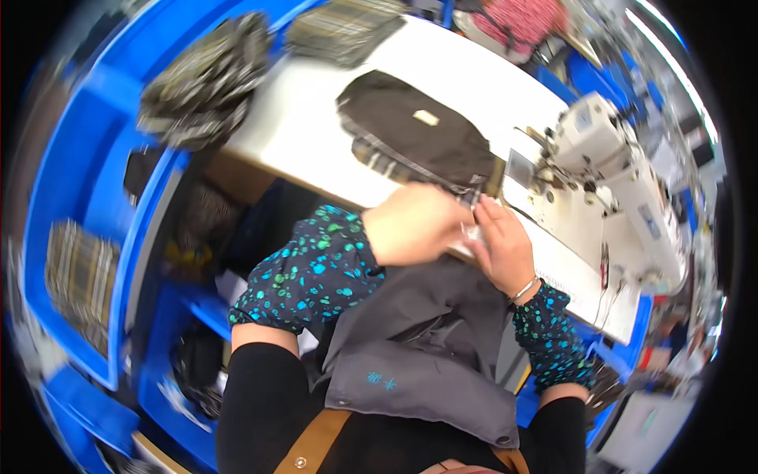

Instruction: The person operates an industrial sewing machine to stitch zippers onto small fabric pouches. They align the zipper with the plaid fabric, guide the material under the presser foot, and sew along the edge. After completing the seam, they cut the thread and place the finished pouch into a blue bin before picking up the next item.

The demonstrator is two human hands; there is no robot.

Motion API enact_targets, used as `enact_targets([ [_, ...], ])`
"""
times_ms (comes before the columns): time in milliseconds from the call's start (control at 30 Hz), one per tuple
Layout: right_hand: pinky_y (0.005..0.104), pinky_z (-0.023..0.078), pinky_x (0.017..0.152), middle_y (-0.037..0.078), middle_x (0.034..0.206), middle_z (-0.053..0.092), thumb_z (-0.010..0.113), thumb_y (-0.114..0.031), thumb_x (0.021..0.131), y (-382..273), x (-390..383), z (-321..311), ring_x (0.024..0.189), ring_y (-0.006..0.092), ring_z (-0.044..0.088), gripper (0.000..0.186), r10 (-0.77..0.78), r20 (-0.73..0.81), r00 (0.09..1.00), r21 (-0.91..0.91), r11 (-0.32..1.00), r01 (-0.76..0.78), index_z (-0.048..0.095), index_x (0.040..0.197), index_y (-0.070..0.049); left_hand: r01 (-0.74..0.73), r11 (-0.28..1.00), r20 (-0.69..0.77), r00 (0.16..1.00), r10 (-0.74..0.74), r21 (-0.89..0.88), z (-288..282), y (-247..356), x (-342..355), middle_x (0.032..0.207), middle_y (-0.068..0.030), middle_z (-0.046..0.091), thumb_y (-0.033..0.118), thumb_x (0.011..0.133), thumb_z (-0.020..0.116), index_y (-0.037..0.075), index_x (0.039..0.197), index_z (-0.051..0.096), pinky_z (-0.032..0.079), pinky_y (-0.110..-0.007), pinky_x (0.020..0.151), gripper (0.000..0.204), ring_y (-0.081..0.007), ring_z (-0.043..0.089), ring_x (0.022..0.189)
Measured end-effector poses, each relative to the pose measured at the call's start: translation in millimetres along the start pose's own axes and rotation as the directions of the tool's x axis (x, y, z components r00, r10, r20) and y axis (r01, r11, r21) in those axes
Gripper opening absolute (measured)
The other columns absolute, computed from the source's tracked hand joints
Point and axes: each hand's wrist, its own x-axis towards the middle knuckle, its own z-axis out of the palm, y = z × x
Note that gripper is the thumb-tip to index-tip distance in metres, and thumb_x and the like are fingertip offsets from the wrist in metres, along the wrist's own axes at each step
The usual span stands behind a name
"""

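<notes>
A dark brown fabric piece (410, 130) with a plaid edge and a small pale label lies on the white table in front of me. At its near end my left hand (417, 225) is curled, its fingers blurred and turned toward my right hand. My right hand (507, 246) is close beside it, thumb and fingers drawn together. Between the two hands shows a small whitish bit (472, 232), too blurred to name. Whether either hand grips the fabric's plaid edge, I cannot tell.
A white sewing machine (604, 154) stands at the right of the table (304, 107). Red-handled tweezers or snips (605, 267) lie near it. Plaid fabric stacks (343, 31) are at the back; a plaid bundle (209, 83) overhangs the left. Blue bins (59, 178) line the left side.
</notes>
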Motion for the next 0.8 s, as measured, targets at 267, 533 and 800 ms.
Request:
enact_targets([
  [267,0.0458,0.046,0.114,0.018,0.141,0.065,0.076,-0.033,0.092,74.9,-12.5,-23.7,0.131,0.0317,0.062,0.055,-0.215,-0.02,0.977,0.104,0.971,0.215,0.066,0.133,0.003,0.078,0.851,-0.028,0.997,-0.074,0.519,42.0,-45.8,154.5,0.122,-0.009,0.071,0.056,0.082,0.08,0.01,0.124,0.07,0.042,-0.061,0.106,0.063,-0.0317,0.064,0.119],
  [533,0.0429,0.051,0.105,0.022,0.131,0.07,0.069,-0.028,0.093,82.9,-8.8,-20.7,0.122,0.0328,0.067,0.046,-0.286,-0.173,0.943,0.08,0.95,0.303,0.07,0.123,0.007,0.286,0.95,0.278,0.929,-0.245,-0.121,11.2,-32.3,169.6,0.074,-0.0128,0.071,0.036,0.077,0.093,-0.002,0.086,0.075,0.053,-0.034,0.07,0.043,-0.0216,0.064,0.068],
  [800,0.0401,0.057,0.093,0.025,0.104,0.076,0.064,-0.02,0.079,65.7,-26.3,-26.4,0.1,0.0351,0.075,0.039,-0.322,-0.275,0.906,-0.012,0.943,0.332,0.075,0.101,0.01,0.116,0.993,0.519,0.85,-0.088,-0.021,59.7,-11.1,207.4,0.074,-0.0165,0.068,0.023,0.078,0.09,0.001,0.089,0.077,0.051,-0.041,0.068,0.028,-0.035,0.059,0.065],
])
